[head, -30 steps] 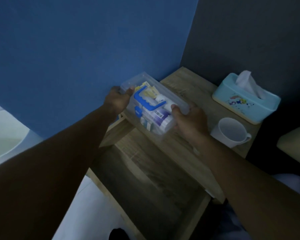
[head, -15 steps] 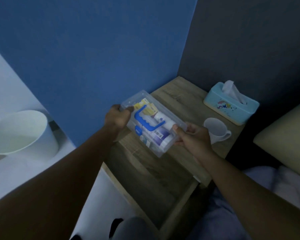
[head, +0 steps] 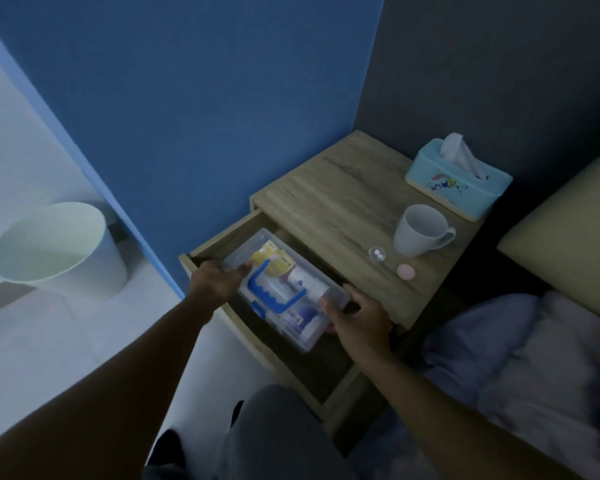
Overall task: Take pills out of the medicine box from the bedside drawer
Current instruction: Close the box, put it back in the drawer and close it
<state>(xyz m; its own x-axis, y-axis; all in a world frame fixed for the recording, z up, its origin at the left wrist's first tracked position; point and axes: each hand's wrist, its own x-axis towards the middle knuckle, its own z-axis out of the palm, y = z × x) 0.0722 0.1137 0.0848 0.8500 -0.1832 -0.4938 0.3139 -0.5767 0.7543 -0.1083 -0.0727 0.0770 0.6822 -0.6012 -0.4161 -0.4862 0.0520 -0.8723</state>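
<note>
A clear plastic medicine box with a blue handle sits over the open bedside drawer, low between its walls. Bottles and yellow packets show through its lid. My left hand grips the box's far left end. My right hand grips its near right end. On the nightstand top lies a small clear cap holding white pills, with a pink round lid beside it.
A white mug and a light blue tissue box stand on the nightstand's right side. A white waste bin stands on the floor at left by the blue wall. The bed with a pale blanket is at right.
Both hands have carried the medicine box from above the nightstand's edge down into the open drawer. The view has pulled back, so the pill cap and pink lid now show.
</note>
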